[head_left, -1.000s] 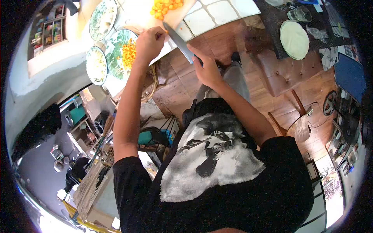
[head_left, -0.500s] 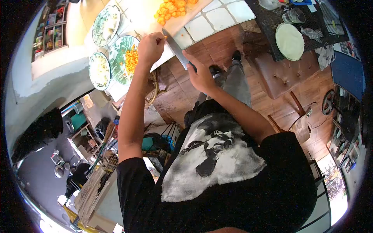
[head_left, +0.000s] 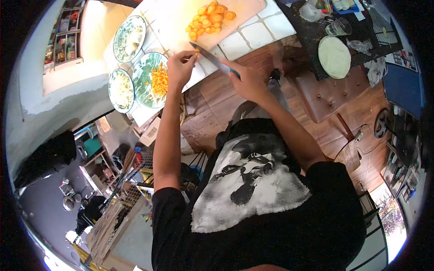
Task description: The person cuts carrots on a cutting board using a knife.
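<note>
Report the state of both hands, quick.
Left hand: closed, pinching what looks like a small carrot piece.
Right hand: closed, holding the kitchen knife by its handle.

Compared with the earlier pictures, the left hand [head_left: 181, 71] is less tightly curled, its fingers now reaching out straighter toward the small orange piece [head_left: 197, 51] at their tips, while the right hand [head_left: 249, 82] sits slightly turned on the long grey-bladed kitchen knife [head_left: 213, 58]. The head view shifts too, bringing in more round orange carrot slices [head_left: 208, 21] and more of the pale flat cutting board [head_left: 248, 5], while a brown cardboard box [head_left: 150, 131] comes into sight beside the left forearm.
</note>
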The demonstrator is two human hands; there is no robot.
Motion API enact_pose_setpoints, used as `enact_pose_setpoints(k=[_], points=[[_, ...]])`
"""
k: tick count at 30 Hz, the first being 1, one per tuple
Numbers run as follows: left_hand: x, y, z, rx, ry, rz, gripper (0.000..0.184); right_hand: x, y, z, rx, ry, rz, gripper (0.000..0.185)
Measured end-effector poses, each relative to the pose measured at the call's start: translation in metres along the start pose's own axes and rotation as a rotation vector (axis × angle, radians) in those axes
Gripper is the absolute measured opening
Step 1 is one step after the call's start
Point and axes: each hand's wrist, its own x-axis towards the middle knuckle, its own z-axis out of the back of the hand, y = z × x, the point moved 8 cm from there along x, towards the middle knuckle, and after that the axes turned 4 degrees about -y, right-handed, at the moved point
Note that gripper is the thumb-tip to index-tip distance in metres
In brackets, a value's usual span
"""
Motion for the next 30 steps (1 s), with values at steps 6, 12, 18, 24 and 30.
enact_pose_setpoints(k=[6, 12, 18, 24, 30], points=[[0.003, 0.009, -0.003, -0.096, -0.234, -0.016, 0.027, 0.006, 0.021, 0.004, -0.535, 0.045, 0.161, 0.059], [-0.004, 0.009, -0.005, -0.115, -0.329, -0.022, 0.024, -0.006, 0.022, 0.000, -0.641, 0.088, 0.154, 0.067], [-0.008, 0.016, -0.008, -0.146, -0.392, -0.051, 0.020, 0.000, 0.018, -0.005, -0.686, 0.167, 0.151, 0.073], [-0.009, 0.012, -0.010, -0.080, -0.412, -0.073, 0.023, 0.008, 0.011, -0.009, -0.639, 0.217, 0.091, 0.068], [-0.020, 0.011, -0.010, -0.217, -0.580, -0.076, 0.015, -0.001, 0.006, 0.021, -0.346, 0.192, -0.012, 0.057]])
